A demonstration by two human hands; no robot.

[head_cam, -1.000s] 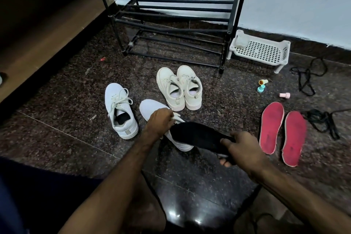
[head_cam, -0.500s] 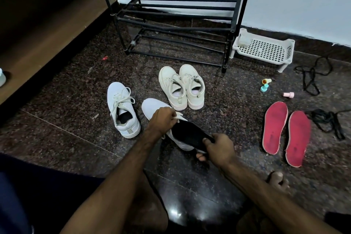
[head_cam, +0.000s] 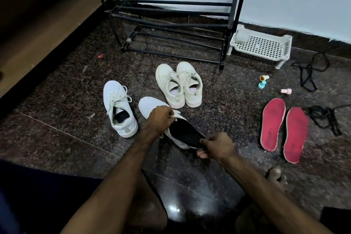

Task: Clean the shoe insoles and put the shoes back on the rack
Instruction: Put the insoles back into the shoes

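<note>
A white sneaker (head_cam: pixel 150 105) lies on the dark floor in front of me. My left hand (head_cam: pixel 158 118) grips its tongue and laces, holding the opening wide. My right hand (head_cam: pixel 218 145) pinches the heel end of a black insole (head_cam: pixel 185 132), most of which lies inside the sneaker. The matching white sneaker (head_cam: pixel 118 108) stands to the left with a black insole in it. A cream pair of shoes (head_cam: pixel 178 84) sits behind. Two red insoles (head_cam: pixel 284 129) lie flat on the right. The black shoe rack (head_cam: pixel 171 15) stands empty against the wall.
A white plastic basket stand (head_cam: pixel 261 45) sits right of the rack. Small caps and a pink bottle (head_cam: pixel 264 81) lie on the floor near black laces (head_cam: pixel 311 72). A wooden ledge (head_cam: pixel 38 34) runs along the left. My bare foot (head_cam: pixel 275 176) rests at lower right.
My right hand has pushed the black insole from above the floor forward and down into the sneaker. My left hand has kept its hold on the tongue.
</note>
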